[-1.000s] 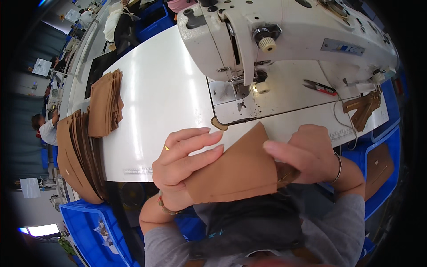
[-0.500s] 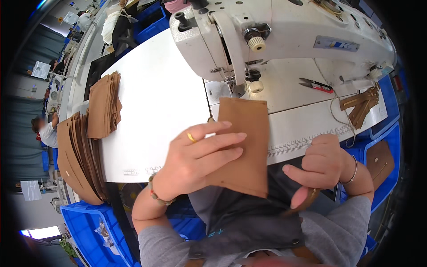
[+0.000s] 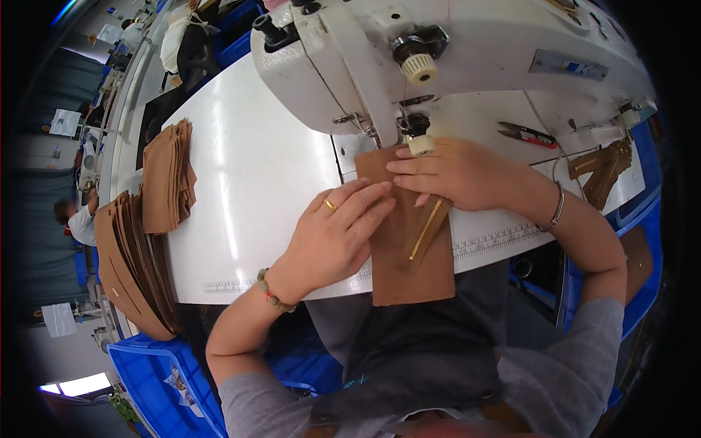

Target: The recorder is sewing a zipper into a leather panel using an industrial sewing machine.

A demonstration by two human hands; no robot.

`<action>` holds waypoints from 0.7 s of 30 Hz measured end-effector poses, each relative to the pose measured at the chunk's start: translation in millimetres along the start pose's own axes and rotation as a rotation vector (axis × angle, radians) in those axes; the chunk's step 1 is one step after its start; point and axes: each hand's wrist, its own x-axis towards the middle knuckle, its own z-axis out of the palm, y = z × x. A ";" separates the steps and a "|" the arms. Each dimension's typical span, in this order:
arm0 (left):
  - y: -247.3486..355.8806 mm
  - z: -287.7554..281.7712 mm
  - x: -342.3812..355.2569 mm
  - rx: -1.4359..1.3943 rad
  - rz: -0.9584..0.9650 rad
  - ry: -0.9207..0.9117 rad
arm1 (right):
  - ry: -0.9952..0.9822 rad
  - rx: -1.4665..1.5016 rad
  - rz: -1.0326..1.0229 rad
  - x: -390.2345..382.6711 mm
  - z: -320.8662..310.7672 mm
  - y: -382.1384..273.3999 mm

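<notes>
A rectangular brown fabric panel [image 3: 394, 281] lies on the white sewing table, its far end by the presser foot of the white sewing machine [image 3: 314, 80]. My left hand [image 3: 332, 233], with a gold ring, rests outstretched fingers on the panel's left side. My right hand [image 3: 453, 175] is at the panel's far right, fingertips on the fabric near the needle area. A brown zipper strip [image 3: 427, 232] with gold teeth comes out from under my right hand and lies slanted over the panel. My right palm hides the strip's upper end.
Brown fabric pieces form a stack [image 3: 168, 175] and a larger curved pile [image 3: 128, 263] on the left. Red-handled thread snips [image 3: 527, 134] and more zipper strips [image 3: 602, 171] lie to the right. Blue bins [image 3: 164, 379] flank the table. A person [image 3: 82, 219] sits far left.
My right hand has moved from the table's front edge up to the panel, bringing the zipper strip onto it. The panel has shifted slightly and straightened, and my left hand still touches it.
</notes>
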 end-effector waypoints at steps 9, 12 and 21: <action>-35.4 24.6 35.6 0.267 0.070 0.190 | -0.053 0.058 0.032 8.0 -12.2 -0.7; -48.5 17.9 28.4 0.350 -0.360 0.024 | -0.007 0.068 0.018 8.2 -7.0 -0.2; -58.8 43.2 56.7 -0.021 -0.296 0.247 | -0.083 -0.018 0.093 10.2 -6.4 -8.0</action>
